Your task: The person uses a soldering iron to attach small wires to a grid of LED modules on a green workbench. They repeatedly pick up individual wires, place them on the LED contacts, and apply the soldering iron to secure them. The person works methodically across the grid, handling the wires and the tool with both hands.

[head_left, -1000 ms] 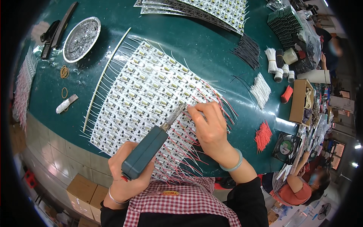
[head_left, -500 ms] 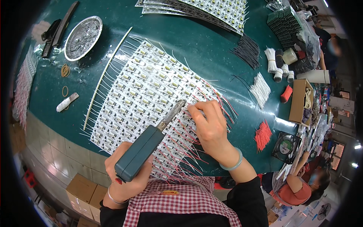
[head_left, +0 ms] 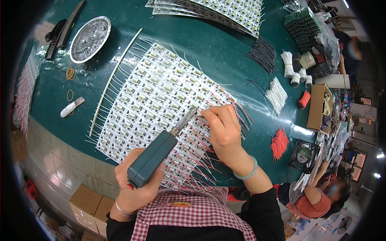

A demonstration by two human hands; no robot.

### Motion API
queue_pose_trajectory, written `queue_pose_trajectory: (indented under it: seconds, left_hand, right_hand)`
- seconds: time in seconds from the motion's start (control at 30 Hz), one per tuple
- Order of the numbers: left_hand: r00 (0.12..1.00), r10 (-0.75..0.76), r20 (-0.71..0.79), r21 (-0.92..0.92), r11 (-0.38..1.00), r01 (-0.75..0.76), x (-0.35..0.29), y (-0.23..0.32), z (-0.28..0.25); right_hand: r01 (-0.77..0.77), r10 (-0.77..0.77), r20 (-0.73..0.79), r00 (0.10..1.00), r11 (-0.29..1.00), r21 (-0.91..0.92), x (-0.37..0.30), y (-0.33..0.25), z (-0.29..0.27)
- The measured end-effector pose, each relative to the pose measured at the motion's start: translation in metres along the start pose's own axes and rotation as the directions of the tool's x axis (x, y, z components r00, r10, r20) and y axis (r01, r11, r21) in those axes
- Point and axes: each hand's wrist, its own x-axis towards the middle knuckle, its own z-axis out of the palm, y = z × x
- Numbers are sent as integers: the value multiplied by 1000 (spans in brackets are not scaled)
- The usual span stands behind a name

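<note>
Left hand [head_left: 136, 195] clamped around green-bodied soldering gun [head_left: 152, 158], metal tip pointing up-right at board panel [head_left: 146, 96]. Right hand [head_left: 226, 132] just right of that tip, thumb and forefinger pinched together at the panel; can't tell what's between them. Panel lies on green desk [head_left: 183, 34], under and ahead of both hands, red wires along its right side. Right of right hand: red wire pile [head_left: 280, 144], white wire pile [head_left: 276, 96] farther. Far ahead-left of left hand: metal dish [head_left: 78, 61]. Farthest ahead: board stack [head_left: 231, 13].
</note>
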Motion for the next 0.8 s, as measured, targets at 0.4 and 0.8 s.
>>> queue_pose_trajectory:
  seconds: [0.4, 0.8]
  left_hand:
    - [999, 38, -25, -2, 999, -38, 4, 1, 6]
    - [1000, 27, 3, 32, 999, -28, 1, -2, 2]
  right_hand:
    - [26, -25, 15, 1000, 997, -71, -1, -1, 1]
    - [-5, 5, -4, 1000, 1000, -10, -4, 1, 3]
